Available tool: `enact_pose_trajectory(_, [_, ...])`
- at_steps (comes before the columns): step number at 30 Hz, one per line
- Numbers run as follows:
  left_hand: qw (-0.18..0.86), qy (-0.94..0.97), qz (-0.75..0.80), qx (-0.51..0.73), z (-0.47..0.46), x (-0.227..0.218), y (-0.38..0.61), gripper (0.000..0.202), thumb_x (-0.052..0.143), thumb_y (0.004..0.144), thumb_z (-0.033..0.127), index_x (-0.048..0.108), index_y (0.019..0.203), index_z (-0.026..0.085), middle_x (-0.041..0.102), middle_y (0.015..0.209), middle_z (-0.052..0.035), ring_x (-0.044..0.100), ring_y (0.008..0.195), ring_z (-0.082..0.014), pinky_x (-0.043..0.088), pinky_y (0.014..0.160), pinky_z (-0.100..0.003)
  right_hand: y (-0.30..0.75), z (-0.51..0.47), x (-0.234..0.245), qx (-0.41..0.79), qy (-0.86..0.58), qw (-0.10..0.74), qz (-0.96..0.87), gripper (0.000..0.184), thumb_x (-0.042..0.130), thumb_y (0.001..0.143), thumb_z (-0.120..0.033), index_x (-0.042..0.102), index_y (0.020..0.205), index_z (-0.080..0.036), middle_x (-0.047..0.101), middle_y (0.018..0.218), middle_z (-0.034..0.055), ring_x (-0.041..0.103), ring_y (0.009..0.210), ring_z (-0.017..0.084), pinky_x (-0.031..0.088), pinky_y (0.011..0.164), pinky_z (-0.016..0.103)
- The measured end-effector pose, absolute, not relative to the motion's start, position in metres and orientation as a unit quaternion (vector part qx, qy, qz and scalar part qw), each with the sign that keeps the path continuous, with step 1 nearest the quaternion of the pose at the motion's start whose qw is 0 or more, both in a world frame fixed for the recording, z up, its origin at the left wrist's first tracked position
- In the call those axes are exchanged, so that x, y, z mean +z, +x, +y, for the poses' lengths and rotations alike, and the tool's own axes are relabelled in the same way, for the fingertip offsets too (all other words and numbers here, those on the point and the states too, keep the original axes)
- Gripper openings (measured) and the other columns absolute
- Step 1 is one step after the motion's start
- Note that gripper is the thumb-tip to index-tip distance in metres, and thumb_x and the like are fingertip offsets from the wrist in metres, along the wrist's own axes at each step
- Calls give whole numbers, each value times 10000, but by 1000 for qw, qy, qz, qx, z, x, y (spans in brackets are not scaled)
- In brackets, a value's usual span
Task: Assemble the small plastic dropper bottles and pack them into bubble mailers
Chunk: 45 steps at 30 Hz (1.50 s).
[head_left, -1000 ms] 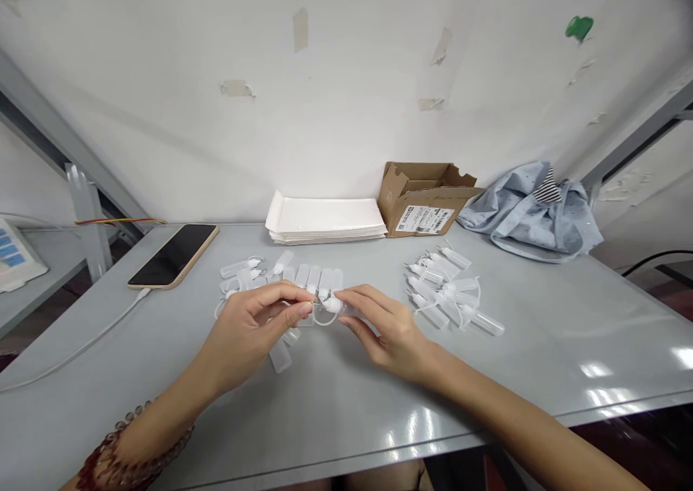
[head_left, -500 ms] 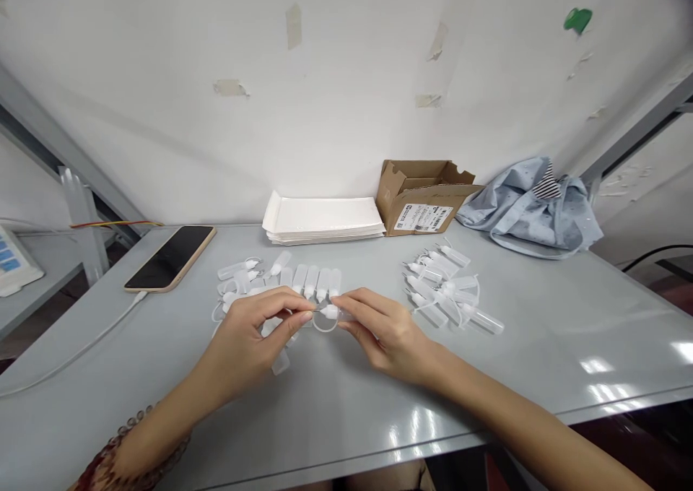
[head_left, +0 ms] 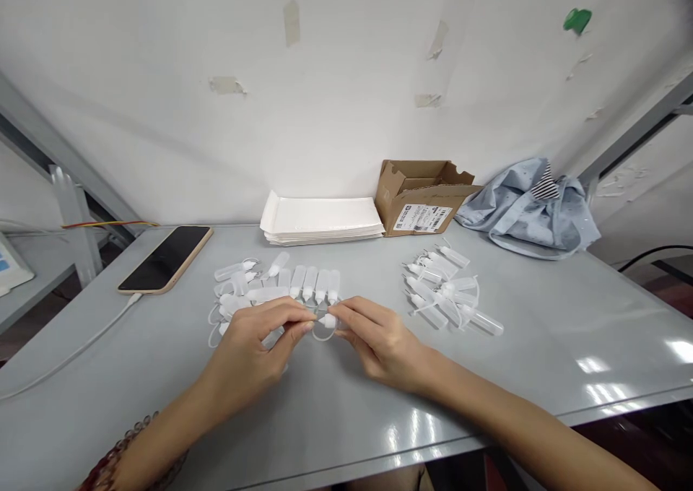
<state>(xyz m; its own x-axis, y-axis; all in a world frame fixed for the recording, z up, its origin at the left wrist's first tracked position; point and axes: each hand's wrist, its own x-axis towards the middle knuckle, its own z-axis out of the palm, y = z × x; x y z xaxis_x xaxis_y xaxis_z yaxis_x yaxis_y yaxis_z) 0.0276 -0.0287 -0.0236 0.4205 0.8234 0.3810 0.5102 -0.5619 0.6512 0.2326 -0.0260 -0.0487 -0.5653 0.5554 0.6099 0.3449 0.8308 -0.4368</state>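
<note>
My left hand [head_left: 254,350] and my right hand [head_left: 376,336] meet at the middle of the grey table [head_left: 541,346]. Both pinch one small clear plastic bottle [head_left: 326,321] with a white tip and a thin loop hanging under it. My left fingertips close on its tip end, my right fingers wrap its body. Just behind my hands lies a row of similar small bottles [head_left: 308,283], with more strewn to their left. A second pile of small bottles [head_left: 447,292] lies to the right of my right hand.
A phone [head_left: 165,258] on a white cable lies at the back left. A stack of white sheets [head_left: 322,218], an open cardboard box [head_left: 419,196] and a bundled blue cloth [head_left: 533,206] line the wall. A beaded bracelet [head_left: 130,448] circles my left wrist.
Both hands have drawn slightly nearer to me and closer together on the small bottle. The view has shifted a little to the right.
</note>
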Motion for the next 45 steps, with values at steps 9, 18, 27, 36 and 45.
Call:
enact_pose_trajectory(9, [223,812,419,338,-31,-28,29,142,520,873,180,650,817,187,669,761,2,604,702,-125,466,652,-229,232,-27,-51,150,-267,380,-873,291,400,907,-105,493,1179,-155,598,960,126,588,844,180,536,716,309])
enact_pose_trajectory(18, [240,768,519,289,-11,-11,9,193,542,845,367,682,833,233,693,817,10,603,746,-160,437,623,-239,248,-8,-43,108,-323,308,-888,258,485,911,-234,511,1145,-129,595,1027,148,599,869,202,526,753,342])
enact_pose_trajectory(27, [222,719,621,221,7,-13,-10,313,512,792,473,700,831,226,677,745,3,499,558,-149,382,529,-255,307,31,-33,43,-500,304,-810,135,514,862,-166,609,957,-161,640,953,101,606,869,223,497,726,343])
enact_pose_trajectory(36, [177,736,610,234,6,-13,-18,316,497,815,475,705,857,241,681,833,-3,441,490,-117,388,487,-232,333,37,-21,87,-617,187,-760,179,522,818,-130,649,942,-161,664,943,69,609,797,181,457,700,290])
enact_pose_trajectory(45, [87,734,609,286,3,-13,-13,254,501,837,406,683,868,231,683,836,-10,469,494,-120,413,508,-250,343,40,-20,78,-656,77,-747,154,556,792,-161,664,901,-160,665,911,67,586,827,197,422,686,280])
